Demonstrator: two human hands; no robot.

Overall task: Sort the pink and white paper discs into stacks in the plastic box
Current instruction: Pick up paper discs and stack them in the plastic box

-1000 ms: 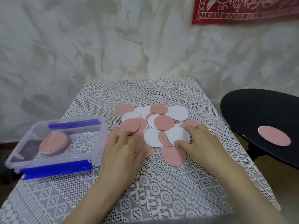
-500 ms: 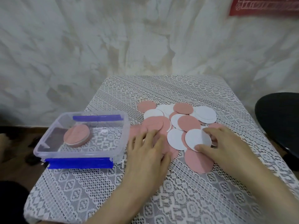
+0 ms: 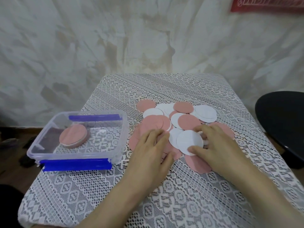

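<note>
Lace-covered bench [image 3: 164, 203] against a mottled wall [image 3: 115, 38], black stool [image 3: 283, 122] on our right. Our left hand [image 3: 151, 155] lies flat on pink discs [image 3: 134, 139]; right hand [image 3: 220, 148] fingers [image 3: 199, 129] pinch a white disc [image 3: 189, 139].

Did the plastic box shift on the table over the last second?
No. The plastic box still overhangs the table's left edge, equally close to the disc pile; only the camera turned.

White lace cloth [image 3: 189, 195] covers the bench [image 3: 156, 86]. A plastic box [image 3: 77, 156] sits left, discs [image 3: 187, 122] heaped just beside it.
</note>
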